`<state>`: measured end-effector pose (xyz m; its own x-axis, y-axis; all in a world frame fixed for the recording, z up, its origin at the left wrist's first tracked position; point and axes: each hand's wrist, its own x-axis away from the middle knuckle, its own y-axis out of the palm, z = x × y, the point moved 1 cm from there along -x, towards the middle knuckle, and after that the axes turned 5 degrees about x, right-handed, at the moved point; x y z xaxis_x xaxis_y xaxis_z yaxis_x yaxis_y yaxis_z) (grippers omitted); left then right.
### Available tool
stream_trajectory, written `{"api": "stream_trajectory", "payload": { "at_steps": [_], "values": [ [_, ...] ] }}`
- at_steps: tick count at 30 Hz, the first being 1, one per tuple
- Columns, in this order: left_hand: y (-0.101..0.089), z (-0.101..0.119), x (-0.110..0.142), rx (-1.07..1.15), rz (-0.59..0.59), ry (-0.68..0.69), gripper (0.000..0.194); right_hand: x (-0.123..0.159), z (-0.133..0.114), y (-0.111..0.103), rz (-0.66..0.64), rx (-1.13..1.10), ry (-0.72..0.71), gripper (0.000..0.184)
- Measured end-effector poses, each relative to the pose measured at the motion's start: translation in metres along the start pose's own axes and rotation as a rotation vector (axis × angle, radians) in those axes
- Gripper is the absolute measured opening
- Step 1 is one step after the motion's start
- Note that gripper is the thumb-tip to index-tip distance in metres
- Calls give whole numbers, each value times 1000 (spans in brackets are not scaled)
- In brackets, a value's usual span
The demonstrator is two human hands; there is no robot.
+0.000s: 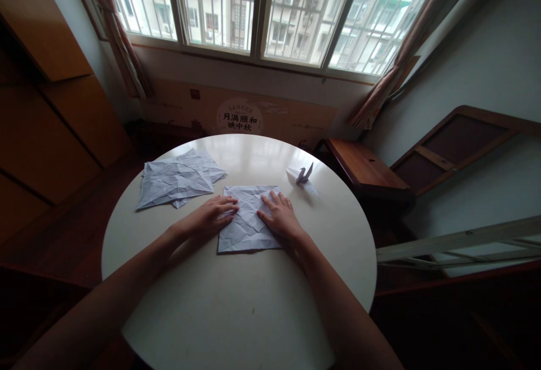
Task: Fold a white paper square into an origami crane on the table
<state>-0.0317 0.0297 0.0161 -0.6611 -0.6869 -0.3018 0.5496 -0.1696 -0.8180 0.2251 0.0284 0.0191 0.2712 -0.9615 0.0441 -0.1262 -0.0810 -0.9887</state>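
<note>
A square sheet of creased paper (pixel 249 233) lies unfolded on the round white table (pixel 236 308), its surface crossed by many fold lines. My left hand (pixel 214 215) rests at the sheet's left edge, fingers stretched out and touching the paper. On the right part of the sheet my right hand (pixel 280 215) lies flat with its fingers spread. To the far left are several more creased paper sheets (pixel 177 181), loosely overlapping. A folded paper crane (pixel 305 177) stands at the right, beyond my right hand.
Barred windows (pixel 270 9) line the far wall, above a printed panel (pixel 270 111) with Chinese lettering. A wooden bench (pixel 363 163) is at the right behind the table. Wooden cabinets (pixel 63 133) stand on the left, and pink curtains (pixel 127 49) hang beside the windows.
</note>
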Motion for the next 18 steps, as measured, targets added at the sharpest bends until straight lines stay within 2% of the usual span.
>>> {"api": "stream_trajectory", "payload": {
  "at_steps": [18],
  "values": [
    [-1, 1, 0, 2, 11, 4, 33, 1, 0, -1, 1, 6, -3, 64]
  ]
}}
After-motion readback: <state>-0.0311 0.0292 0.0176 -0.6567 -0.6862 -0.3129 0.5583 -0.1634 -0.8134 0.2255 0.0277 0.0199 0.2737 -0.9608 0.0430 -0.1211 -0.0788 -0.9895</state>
